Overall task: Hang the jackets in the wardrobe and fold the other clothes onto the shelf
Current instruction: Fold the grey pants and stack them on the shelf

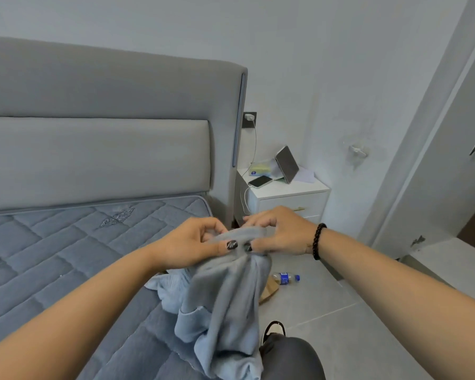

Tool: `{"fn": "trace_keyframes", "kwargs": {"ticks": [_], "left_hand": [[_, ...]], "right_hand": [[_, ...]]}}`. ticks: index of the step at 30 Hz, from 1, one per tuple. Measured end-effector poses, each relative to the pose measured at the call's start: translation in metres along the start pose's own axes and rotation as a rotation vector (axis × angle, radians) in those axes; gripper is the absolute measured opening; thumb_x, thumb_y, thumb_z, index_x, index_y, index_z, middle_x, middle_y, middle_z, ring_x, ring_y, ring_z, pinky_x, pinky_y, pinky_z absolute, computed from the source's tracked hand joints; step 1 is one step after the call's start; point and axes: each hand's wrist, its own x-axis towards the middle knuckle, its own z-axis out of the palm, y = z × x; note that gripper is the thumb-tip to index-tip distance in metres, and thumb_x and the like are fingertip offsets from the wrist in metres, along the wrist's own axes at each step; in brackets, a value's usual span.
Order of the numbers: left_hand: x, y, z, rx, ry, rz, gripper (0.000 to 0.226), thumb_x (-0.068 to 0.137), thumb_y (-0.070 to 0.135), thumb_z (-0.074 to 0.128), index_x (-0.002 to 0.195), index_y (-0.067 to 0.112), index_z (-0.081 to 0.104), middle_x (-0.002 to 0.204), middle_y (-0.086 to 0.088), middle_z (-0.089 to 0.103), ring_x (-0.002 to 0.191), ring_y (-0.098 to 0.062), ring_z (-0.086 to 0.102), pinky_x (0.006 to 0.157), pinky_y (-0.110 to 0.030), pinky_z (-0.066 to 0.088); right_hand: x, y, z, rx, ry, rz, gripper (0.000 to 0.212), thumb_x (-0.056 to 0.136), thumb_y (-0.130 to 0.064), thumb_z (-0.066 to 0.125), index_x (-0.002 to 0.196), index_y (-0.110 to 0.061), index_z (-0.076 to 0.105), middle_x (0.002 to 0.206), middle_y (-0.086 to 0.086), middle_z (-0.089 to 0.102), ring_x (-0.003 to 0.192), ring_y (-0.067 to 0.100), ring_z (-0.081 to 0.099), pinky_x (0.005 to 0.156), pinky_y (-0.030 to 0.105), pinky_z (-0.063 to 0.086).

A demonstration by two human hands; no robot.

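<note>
Bedside, at the mattress (pixel 66 256) edge: left hand (pixel 195 242) and right hand (pixel 277 231) pinch a soft, limp grey garment (pixel 225 297) by its top hem, judged the best hold.

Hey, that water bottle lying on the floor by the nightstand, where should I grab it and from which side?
Grip the bottle around its middle, at the blue label, coming down from above. It lies on its side on the floor, cap pointing right, so the round body is open to fingers closing across it. Its left end sits against a brown cardboard piece, so avoid that end.
</note>
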Motion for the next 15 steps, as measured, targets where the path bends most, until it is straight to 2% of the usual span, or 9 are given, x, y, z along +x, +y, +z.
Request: {"fn": "trace_keyframes", "kwargs": {"ticks": [2,3,5,7,8,10,12,14,15], "left_hand": [[-0.005,-0.014,-0.002,0.046,-0.075,-0.082,0.025,0.078,0.043,0.078,0.083,0.019,0.07,0.068,0.009,0.066,0.062,-0.004,0.058,0.059,-0.016,0.044],[-0.007,-0.021,-0.003,0.089,-0.107,-0.123,0.032,0.075,0.048,0.079,0.085,0.018,0.073,0.077,0.006,0.071,0.071,-0.007,0.063,0.065,-0.021,0.049],[-0.009,-0.028,-0.006,0.159,-0.147,-0.179,0.046,0.072,0.055,0.078,0.086,0.012,0.073,0.081,-0.001,0.072,0.075,-0.012,0.065,0.069,-0.026,0.05],[-0.005,-0.026,-0.007,0.187,-0.121,-0.177,0.039,0.076,0.056,0.075,0.075,0.017,0.072,0.069,0.004,0.065,0.066,-0.008,0.059,0.063,-0.022,0.046],[-0.002,-0.019,-0.006,0.171,-0.065,-0.153,0.035,0.078,0.053,0.073,0.069,0.019,0.07,0.065,0.007,0.062,0.061,-0.006,0.056,0.06,-0.02,0.043],[0.013,-0.002,0.001,0.088,0.083,-0.055,0.032,0.078,0.044,0.071,0.073,0.012,0.07,0.065,0.005,0.058,0.062,-0.007,0.052,0.059,-0.023,0.042],[0.03,0.019,0.016,0.05,0.145,0.052,0.035,0.082,0.037,0.068,0.083,0.002,0.069,0.071,0.0,0.058,0.067,-0.01,0.051,0.062,-0.027,0.042],[0.047,0.044,0.036,0.037,0.143,0.111,0.028,0.087,0.029,0.067,0.086,0.001,0.069,0.071,0.002,0.061,0.067,-0.008,0.054,0.063,-0.024,0.045],[0.055,0.055,0.046,0.022,0.137,0.132,0.022,0.089,0.026,0.066,0.086,0.005,0.071,0.07,0.006,0.064,0.066,-0.004,0.055,0.062,-0.02,0.046]], "right_hand": [[-0.008,0.009,-0.017,0.049,0.107,0.049,0.024,0.07,0.005,0.071,0.053,-0.009,0.061,0.077,0.008,0.063,0.084,0.008,0.061,0.07,0.023,0.046],[-0.013,0.013,-0.026,0.082,0.175,0.076,0.023,0.069,0.005,0.069,0.052,-0.003,0.054,0.066,0.01,0.052,0.069,0.016,0.052,0.061,0.028,0.039],[-0.025,0.023,-0.045,0.212,0.339,0.129,0.024,0.057,0.001,0.063,0.047,-0.001,0.042,0.059,0.009,0.034,0.059,0.018,0.031,0.054,0.028,0.025],[-0.041,0.03,-0.064,0.394,0.471,0.211,0.027,0.05,0.002,0.054,0.04,-0.014,0.034,0.053,0.003,0.028,0.055,0.015,0.024,0.049,0.025,0.02],[-0.048,0.034,-0.072,0.421,0.469,0.246,0.033,0.053,0.006,0.053,0.039,-0.018,0.034,0.049,0.0,0.028,0.053,0.013,0.023,0.046,0.022,0.02],[-0.062,0.04,-0.081,0.333,0.333,0.297,0.032,0.06,0.009,0.052,0.045,-0.017,0.042,0.05,-0.002,0.036,0.054,0.013,0.029,0.045,0.018,0.025],[-0.072,0.04,-0.079,0.198,0.129,0.344,0.013,0.063,0.004,0.053,0.068,-0.007,0.057,0.065,0.01,0.048,0.064,0.019,0.04,0.056,0.024,0.033],[-0.08,0.04,-0.073,0.162,-0.001,0.363,0.032,0.068,0.01,0.051,0.097,0.005,0.061,0.084,0.025,0.056,0.079,0.024,0.047,0.069,0.036,0.038],[-0.084,0.041,-0.068,0.189,-0.032,0.36,0.04,0.068,0.013,0.05,0.106,0.007,0.061,0.094,0.028,0.06,0.086,0.023,0.051,0.075,0.038,0.04]]}}
